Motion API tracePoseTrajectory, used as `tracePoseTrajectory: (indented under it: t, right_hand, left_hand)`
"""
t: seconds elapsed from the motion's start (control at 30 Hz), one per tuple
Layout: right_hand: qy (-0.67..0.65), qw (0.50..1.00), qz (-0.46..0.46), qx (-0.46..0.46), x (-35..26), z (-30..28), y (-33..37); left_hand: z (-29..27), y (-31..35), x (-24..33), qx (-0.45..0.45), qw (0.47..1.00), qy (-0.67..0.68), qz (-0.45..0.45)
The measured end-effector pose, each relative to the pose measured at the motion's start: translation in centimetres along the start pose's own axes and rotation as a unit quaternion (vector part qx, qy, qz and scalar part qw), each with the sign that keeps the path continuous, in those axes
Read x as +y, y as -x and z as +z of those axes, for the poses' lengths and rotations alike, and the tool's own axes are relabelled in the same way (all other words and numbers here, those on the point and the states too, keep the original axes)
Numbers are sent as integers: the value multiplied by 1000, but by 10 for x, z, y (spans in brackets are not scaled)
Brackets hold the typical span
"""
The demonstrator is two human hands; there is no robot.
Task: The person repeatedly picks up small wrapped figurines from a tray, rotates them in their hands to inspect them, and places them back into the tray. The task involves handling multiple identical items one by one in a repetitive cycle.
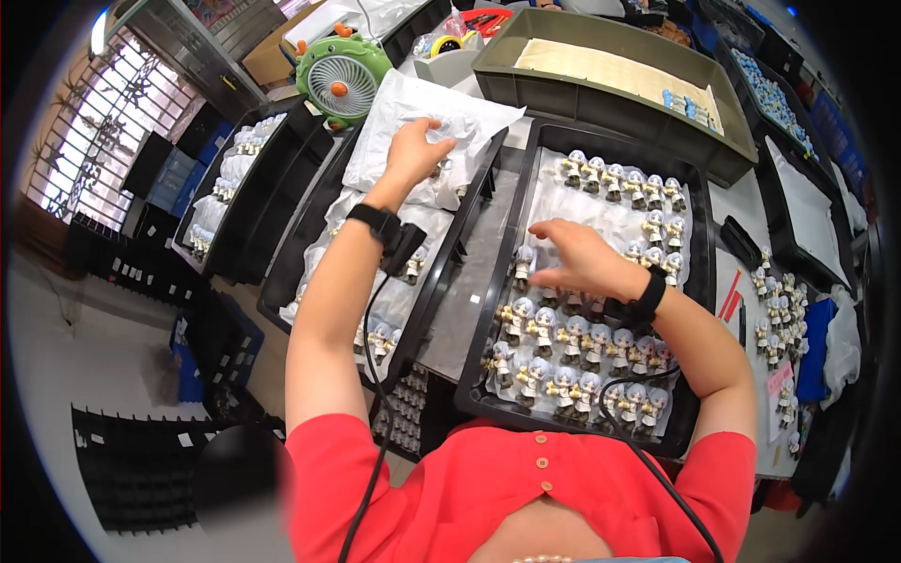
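My right hand (587,258) hovers over the black tray (469,394) in front of me, thumb and index finger spread, nothing between them. Beside its fingertips stands a small figurine (523,267) with pale hair, a white outfit and gold details. More such figurines (572,340) fill rows on the white liner; my hand and forearm cover part of them. Over the left black tray (436,291), my left hand (413,158) reaches out with thumb and fingers apart. Below it lies a crumpled white sheet (375,141), with a figurine (439,169) partly showing by the palm.
A green fan (340,83) stands behind the left tray. An olive bin (601,89) with blue-and-white pieces sits at the back. Loose figurines (784,314) and red sticks (730,296) lie at the right. Another filled tray (239,188) is at far left. Black cables run along both arms.
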State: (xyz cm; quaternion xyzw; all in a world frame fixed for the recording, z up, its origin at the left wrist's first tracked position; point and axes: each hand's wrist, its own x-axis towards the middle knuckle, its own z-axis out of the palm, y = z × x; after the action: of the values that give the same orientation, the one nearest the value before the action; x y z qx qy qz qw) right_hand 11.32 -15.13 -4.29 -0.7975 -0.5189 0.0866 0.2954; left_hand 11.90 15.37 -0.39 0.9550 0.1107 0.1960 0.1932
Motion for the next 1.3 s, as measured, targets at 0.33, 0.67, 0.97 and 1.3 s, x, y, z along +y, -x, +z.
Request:
tracePoseTrajectory:
  t: [0.33, 0.67, 0.97, 1.3]
  right_hand:
    - [92, 995, 31, -34, -28, 4, -12]
    - [-170, 959, -112, 199, -55, -40, 7]
    - [-105, 959, -121, 236, -46, -23, 8]
    - [-230, 957, -80, 156, -37, -21, 8]
  left_hand:
    - [-54, 121, 108, -163, 877, 452, 28]
    - [-29, 141, 114, -250, 626, 730, -114]
    - [-14, 147, 121, -133, 753, 642, -44]
    - [-13, 152, 114, -107, 742, 661, -29]
